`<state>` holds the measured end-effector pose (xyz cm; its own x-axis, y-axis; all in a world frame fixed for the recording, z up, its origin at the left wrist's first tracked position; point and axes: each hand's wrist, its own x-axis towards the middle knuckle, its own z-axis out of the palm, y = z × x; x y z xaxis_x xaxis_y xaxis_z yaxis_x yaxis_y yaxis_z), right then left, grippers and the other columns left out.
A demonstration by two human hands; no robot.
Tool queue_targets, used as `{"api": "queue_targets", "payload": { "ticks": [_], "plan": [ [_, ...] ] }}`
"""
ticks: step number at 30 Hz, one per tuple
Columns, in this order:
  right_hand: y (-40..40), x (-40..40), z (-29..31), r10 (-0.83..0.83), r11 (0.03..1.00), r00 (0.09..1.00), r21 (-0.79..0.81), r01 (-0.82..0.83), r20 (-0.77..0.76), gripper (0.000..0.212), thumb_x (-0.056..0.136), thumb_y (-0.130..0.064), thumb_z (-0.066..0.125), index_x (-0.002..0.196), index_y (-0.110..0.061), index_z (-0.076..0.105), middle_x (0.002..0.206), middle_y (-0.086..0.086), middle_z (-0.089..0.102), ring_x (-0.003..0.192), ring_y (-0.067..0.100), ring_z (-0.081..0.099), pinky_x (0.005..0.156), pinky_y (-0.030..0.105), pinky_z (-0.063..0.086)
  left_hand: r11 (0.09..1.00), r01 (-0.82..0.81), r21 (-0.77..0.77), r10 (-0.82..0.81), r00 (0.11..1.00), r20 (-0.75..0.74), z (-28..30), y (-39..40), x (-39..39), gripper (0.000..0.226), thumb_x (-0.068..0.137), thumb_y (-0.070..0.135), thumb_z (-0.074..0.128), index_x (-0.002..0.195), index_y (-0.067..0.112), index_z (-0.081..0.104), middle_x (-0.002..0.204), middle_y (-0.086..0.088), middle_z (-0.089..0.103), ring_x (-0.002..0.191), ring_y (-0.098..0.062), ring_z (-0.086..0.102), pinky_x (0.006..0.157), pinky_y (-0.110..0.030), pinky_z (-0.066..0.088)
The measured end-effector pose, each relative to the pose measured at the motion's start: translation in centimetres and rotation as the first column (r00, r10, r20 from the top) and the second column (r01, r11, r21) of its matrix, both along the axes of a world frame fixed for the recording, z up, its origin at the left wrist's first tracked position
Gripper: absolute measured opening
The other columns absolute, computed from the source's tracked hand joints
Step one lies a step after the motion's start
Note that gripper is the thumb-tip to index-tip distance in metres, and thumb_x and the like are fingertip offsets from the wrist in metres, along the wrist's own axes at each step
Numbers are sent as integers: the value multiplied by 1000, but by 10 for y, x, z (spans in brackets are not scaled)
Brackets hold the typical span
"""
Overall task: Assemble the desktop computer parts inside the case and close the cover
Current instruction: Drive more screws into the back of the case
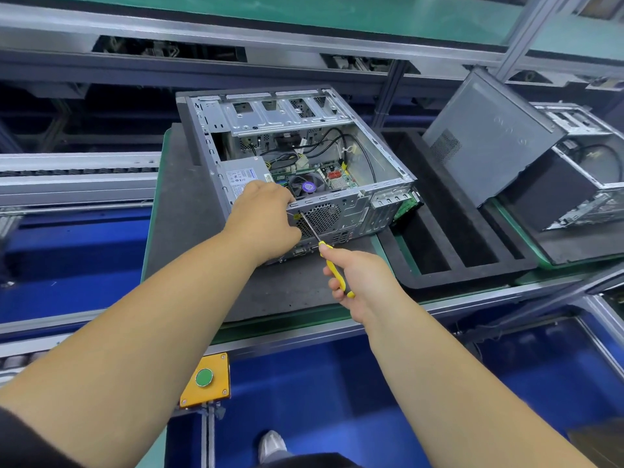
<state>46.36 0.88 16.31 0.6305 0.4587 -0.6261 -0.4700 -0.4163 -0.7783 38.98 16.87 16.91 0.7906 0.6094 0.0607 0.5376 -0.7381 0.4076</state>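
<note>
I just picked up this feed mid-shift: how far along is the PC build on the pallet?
Done: the power supply, motherboard and CPU fan sit inside the open case.
In hand: the right hand grips a yellow screwdriver with its tip at the rear panel, while the left hand steadies that corner.
Left: the case has no cover on yet.

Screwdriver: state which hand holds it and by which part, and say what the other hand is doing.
The right hand grips the screwdriver by its yellow handle. The left hand rests on the computer case at its rear edge; its fingers are hidden.
</note>
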Motion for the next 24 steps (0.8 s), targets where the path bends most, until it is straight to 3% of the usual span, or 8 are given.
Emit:
{"api": "queue_targets", "payload": {
  "ticks": [3,6,8,10,11,16,20,24],
  "plan": [
    [1,0,-1,22,1000,999,-13,-21,34,27,85,-38,76,89,-15,64,73,1,61,42,7,47,40,18,37,998,46,49,-45,999,-20,3,3,-4,33,77,14,57,109,11,51,114,-4,48,109,-28,41,76,-33,37],
    [2,-3,-1,33,999,997,-33,-31,71,27,86,-39,75,87,-15,62,73,1,61,41,6,46,41,18,37,998,9,66,-14,998,68,7,9,-6,40,81,17,58,117,11,42,121,-5,40,94,-27,47,61,-33,34],
    [3,-5,0,36,998,996,-48,-32,86,27,87,-39,73,87,-14,62,72,0,61,40,6,47,41,18,37,991,76,110,-80,996,26,8,15,-5,52,84,29,62,131,15,45,131,-3,42,110,-27,48,77,-35,42],
    [3,-7,1,37,998,995,-58,-32,95,28,89,-39,72,86,-13,62,72,1,62,42,7,48,40,19,38,978,144,150,-138,989,-55,6,18,-2,58,84,43,65,135,20,51,131,-1,50,121,-28,42,99,-40,39],
    [4,-8,2,39,998,995,-62,-33,97,28,90,-39,71,86,-13,62,73,1,62,43,8,48,40,19,38,979,149,141,-141,988,-62,4,18,-2,58,83,48,66,133,23,53,126,0,54,121,-28,40,102,-40,36],
    [5,-8,3,48,993,996,-108,-39,77,34,97,-41,60,83,-11,65,67,0,63,47,10,48,39,18,38,982,125,145,-128,992,10,-4,20,-4,56,79,51,70,128,28,55,117,5,58,118,-23,38,98,-36,35],
    [9,-6,5,17,994,994,-102,-28,-110,51,103,-47,44,78,-9,68,47,-4,55,36,7,40,35,17,32,981,104,164,-112,993,38,-5,19,-3,48,82,47,69,124,28,57,115,6,59,117,-22,39,99,-34,34],
    [6,-7,2,13,1000,984,-10,-15,-178,46,95,-52,57,84,-8,66,56,1,55,40,9,41,38,18,32,980,78,185,-92,993,70,-7,19,-2,36,88,41,65,121,28,60,116,6,60,117,-22,40,98,-34,35]
  ]
}}
